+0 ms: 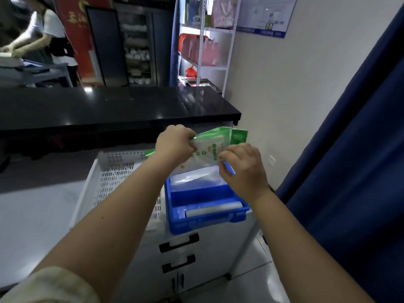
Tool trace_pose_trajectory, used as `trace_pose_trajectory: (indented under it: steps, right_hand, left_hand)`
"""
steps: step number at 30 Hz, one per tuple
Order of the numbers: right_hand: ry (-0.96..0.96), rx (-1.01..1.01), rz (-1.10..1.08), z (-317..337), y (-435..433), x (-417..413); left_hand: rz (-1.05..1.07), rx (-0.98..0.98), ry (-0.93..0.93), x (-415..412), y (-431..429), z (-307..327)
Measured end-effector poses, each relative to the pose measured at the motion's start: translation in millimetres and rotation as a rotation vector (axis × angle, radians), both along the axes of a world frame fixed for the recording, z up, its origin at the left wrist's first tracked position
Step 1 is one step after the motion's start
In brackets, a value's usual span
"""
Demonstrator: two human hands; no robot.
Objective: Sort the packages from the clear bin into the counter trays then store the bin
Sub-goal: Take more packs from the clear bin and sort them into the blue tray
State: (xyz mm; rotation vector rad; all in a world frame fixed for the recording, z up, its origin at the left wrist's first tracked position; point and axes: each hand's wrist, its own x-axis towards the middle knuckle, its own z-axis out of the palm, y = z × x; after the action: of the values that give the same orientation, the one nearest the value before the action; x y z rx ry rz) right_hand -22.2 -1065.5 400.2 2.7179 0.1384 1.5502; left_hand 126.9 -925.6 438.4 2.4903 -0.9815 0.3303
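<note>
Packages (209,147) pinched in both hands | left hand (175,145) clamps top, right hand (240,165) grips edge | peel one free (slippery film), drop below into blue tray (205,217)

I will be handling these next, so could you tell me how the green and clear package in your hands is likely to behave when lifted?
The green and clear package looks floppy: it bends between the left hand and the right hand. It is probably light, since fingertip pinches carry it. Its glossy film may be slippery, so grip an edge firmly.
</note>
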Motion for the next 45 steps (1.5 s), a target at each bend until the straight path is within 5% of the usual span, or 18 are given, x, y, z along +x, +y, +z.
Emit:
trace_pose_trajectory:
  steps: [15, 29, 41, 45]
  right_hand:
    - [0.722, 0.18, -0.032, -102, -77, 194]
    - [1.574, 0.138, -0.04, -172, -130, 308]
    - [1.27, 0.299, 0.168, -166, -125, 302]
    - [1.008, 0.046, 0.225, -137, -125, 277]
  left_hand:
    - [-0.008, 0.058, -0.062, 183, -70, -51]
    - [0.041, 0.075, -0.005, 214, -96, -78]
    - [0.138, 0.024, 0.026, 210, -92, -79]
    - [0.146, 0.025, 0.082, 207, -97, -72]
